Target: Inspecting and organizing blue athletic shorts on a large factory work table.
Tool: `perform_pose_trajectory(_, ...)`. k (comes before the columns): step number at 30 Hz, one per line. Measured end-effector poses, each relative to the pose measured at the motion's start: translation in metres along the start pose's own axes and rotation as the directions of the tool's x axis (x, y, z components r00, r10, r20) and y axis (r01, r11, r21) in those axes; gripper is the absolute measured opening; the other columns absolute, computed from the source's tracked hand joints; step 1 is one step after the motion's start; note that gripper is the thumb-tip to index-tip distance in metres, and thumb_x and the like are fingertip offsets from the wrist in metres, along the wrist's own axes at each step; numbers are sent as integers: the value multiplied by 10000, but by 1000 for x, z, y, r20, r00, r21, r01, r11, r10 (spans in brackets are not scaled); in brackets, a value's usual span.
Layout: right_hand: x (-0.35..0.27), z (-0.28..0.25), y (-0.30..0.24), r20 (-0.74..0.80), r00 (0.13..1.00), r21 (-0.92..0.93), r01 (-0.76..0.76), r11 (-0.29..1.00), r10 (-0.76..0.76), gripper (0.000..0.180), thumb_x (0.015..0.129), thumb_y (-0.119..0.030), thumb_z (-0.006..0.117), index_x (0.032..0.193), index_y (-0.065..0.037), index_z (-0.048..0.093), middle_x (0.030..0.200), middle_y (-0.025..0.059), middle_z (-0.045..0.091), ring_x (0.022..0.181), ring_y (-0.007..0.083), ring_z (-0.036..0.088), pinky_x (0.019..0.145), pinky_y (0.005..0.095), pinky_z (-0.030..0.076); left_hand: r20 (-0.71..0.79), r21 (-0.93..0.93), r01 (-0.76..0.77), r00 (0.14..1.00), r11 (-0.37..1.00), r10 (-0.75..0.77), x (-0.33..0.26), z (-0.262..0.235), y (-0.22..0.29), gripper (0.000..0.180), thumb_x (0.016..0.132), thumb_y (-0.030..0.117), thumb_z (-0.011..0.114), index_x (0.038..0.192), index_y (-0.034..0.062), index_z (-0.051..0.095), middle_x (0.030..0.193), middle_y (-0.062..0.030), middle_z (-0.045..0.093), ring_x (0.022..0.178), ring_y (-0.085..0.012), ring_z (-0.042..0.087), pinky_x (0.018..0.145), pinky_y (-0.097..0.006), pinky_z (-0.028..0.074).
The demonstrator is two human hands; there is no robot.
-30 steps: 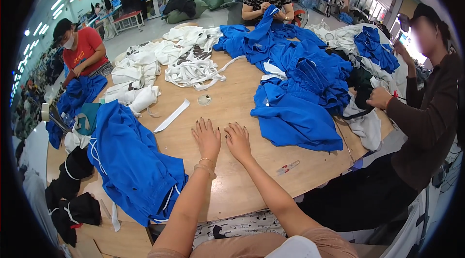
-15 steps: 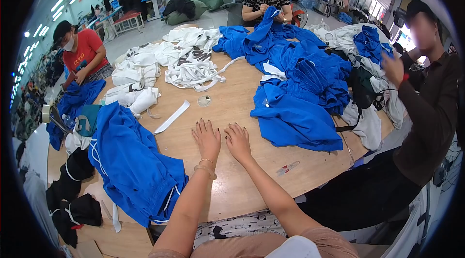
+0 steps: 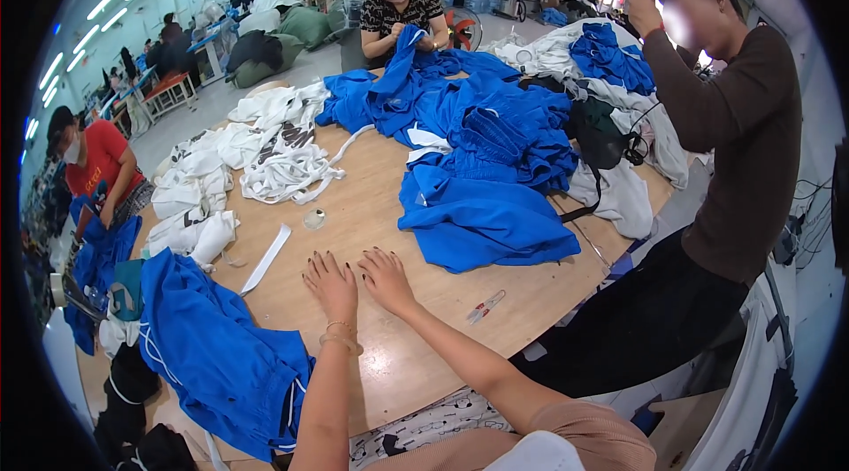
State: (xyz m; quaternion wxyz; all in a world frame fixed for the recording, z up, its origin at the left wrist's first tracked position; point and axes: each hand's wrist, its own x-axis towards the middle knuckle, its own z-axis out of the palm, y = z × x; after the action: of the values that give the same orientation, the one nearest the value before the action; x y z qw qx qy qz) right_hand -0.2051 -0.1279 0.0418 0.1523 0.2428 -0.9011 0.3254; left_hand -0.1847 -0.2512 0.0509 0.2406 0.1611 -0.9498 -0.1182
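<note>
Head view: left hand point(image 3: 331, 287) and right hand point(image 3: 386, 280) rest palm-down, fingers loosely spread, gripping nothing.
Pale wooden tabletop point(image 3: 363, 206) seems to take their weight; narrow white cloth strip point(image 3: 267, 260) and blue fabric garment with white drawstrings point(image 3: 221, 352) lie leftward, small red-and-silver metal snips point(image 3: 480, 311) and rumpled blue cloth point(image 3: 486, 219) rightward, probably placed for easy reach.

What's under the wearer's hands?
Wooden tabletop shows around the left hand and right hand, both lying flat with backs up, fingers spread a little. Whatever is directly beneath the palms is covered, so I can't tell.
</note>
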Motion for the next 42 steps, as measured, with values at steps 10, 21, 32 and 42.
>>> perform_pose_trajectory(10, 0, -3, -1, 3, 1000, 41, 20, 999, -20, 283, 825, -133, 555, 1104, -85, 568, 1254, 101, 502, 1274, 273, 383, 1058, 477, 252, -2, -19, -3, 1000, 1000, 2, -1, 2, 0, 464, 850, 266, 544, 1251, 41, 484, 1367, -161, 402, 1298, -327, 325, 1080, -513, 209)
perform_pose_trajectory(21, 0, 0, 1, -4, 1000, 33, 28, 999, -28, 285, 824, -133, 550, 1104, -82, 569, 1264, 103, 502, 1279, 273, 380, 1074, 464, 234, 12, -6, 9, 1000, 1000, -9, 1, 3, -1, 470, 859, 272, 536, 1261, 36, 477, 1371, -164, 400, 1308, -319, 316, 1083, -516, 199)
perform_pose_trajectory(32, -1, 3, 3, 1, 1000, 24, 26, 999, -26, 286, 828, -132, 546, 1111, -93, 566, 1269, 99, 501, 1281, 269, 380, 1073, 471, 235, 16, -11, -4, 1000, 1000, 4, 0, 4, -2, 468, 862, 275, 528, 1262, 35, 482, 1380, -164, 388, 1316, -325, 302, 1087, -526, 185)
perform_pose_trajectory(42, 67, -37, 18, 284, 934, 565, -347, 749, 218, 197, 831, -131, 558, 965, -29, 659, 871, 96, 662, 806, 172, 621, 718, 290, 480, 19, 17, -6, 1000, 1000, 5, 1, 6, -2, 482, 855, 279, 532, 1272, 42, 484, 1382, -170, 379, 1312, -335, 298, 1081, -536, 197)
